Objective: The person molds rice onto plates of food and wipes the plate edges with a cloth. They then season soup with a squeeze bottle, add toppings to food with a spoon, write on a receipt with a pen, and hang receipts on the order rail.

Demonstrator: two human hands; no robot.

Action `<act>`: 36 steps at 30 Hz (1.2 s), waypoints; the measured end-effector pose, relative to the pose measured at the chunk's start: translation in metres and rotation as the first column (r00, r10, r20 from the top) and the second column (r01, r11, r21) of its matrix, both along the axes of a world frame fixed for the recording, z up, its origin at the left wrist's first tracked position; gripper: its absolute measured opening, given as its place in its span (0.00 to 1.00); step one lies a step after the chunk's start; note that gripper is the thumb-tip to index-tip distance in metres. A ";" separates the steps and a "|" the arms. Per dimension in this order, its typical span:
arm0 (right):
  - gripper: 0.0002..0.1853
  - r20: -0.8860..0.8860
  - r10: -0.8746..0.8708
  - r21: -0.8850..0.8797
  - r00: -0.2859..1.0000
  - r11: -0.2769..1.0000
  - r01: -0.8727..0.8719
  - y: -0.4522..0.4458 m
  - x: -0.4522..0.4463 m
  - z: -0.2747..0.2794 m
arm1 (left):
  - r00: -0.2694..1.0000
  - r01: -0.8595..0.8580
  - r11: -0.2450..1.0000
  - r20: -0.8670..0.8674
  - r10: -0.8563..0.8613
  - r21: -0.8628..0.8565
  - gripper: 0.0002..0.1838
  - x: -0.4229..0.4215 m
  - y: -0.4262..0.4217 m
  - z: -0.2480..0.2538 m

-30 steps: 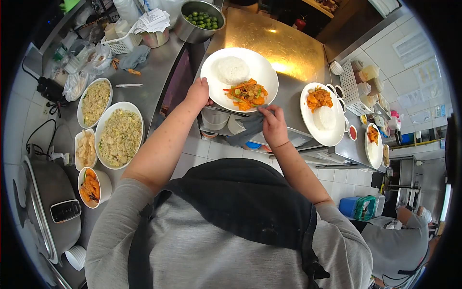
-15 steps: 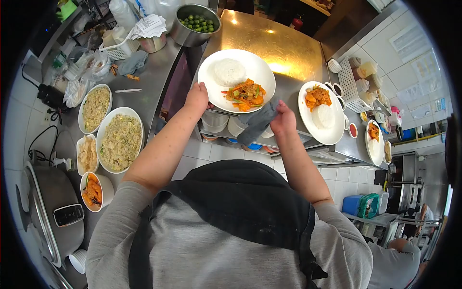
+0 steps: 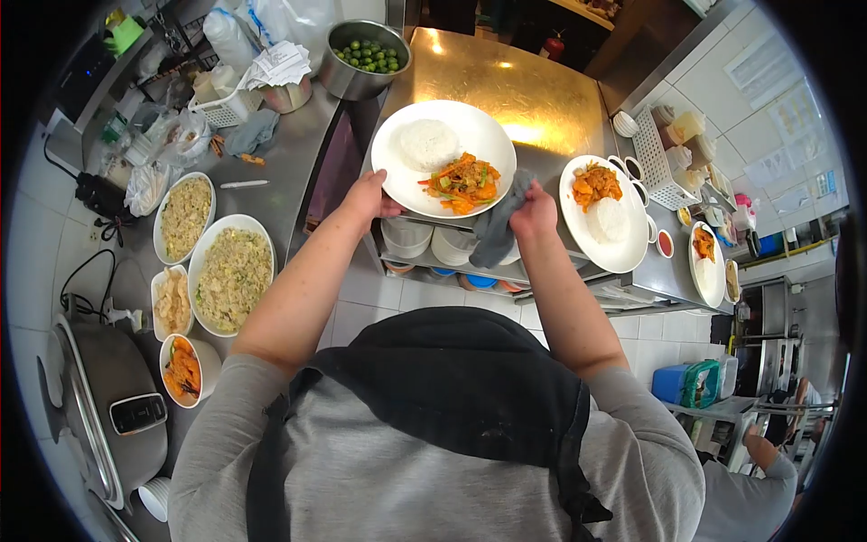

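Observation:
In front of me is a white oval plate [image 3: 488, 131] with a mound of rice [image 3: 429, 145] and an orange stir-fry [image 3: 463, 183]. My left hand [image 3: 368, 196] is closed on the plate's left rim, with the thumb near the top edge. At the plate's lower right rim, my right hand [image 3: 535, 211] grips a dark grey cloth [image 3: 497, 228] that hangs down and touches the plate. Just right of that hand, a second white plate [image 3: 623, 250] holds rice and orange stir-fry on the steel counter.
Bowls of fried rice [image 3: 233, 275], a tub of orange food [image 3: 183, 369] and a pen [image 3: 245, 184] lie on the left counter. A pot of green limes [image 3: 365, 59] stands behind. Sauce cups and a bottle basket [image 3: 664, 167] are right. Another person [image 3: 750, 492] is at lower right.
My right hand has closed more on the cloth and brought it up against the plate's right rim. The plate has dropped slightly in view; my left hand keeps its hold.

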State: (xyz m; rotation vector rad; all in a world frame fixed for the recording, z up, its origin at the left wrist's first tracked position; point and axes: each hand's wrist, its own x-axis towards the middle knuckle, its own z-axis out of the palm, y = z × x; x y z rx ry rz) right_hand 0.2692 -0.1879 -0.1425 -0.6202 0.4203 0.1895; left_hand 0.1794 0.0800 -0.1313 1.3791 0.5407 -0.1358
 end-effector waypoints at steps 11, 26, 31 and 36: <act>0.17 0.300 0.193 0.219 0.934 0.939 -0.264 -0.101 -0.131 0.067 | 0.997 0.056 0.897 0.069 -0.028 -0.438 0.18 0.077 -0.053 0.006; 0.19 0.200 -0.214 0.174 0.956 0.968 0.181 -0.258 -0.160 0.062 | 0.846 0.498 0.802 -0.021 -0.533 -0.331 0.24 0.052 -0.262 0.000; 0.17 0.199 -0.174 -0.003 0.964 0.984 0.178 -0.285 -0.114 0.084 | 0.905 0.405 0.878 -0.028 -0.425 -0.255 0.24 0.068 -0.296 0.001; 0.16 0.114 0.043 -0.060 0.993 0.998 -0.036 -0.301 -0.073 0.099 | 0.920 0.389 0.921 -0.036 -0.389 -0.023 0.28 0.071 -0.235 0.024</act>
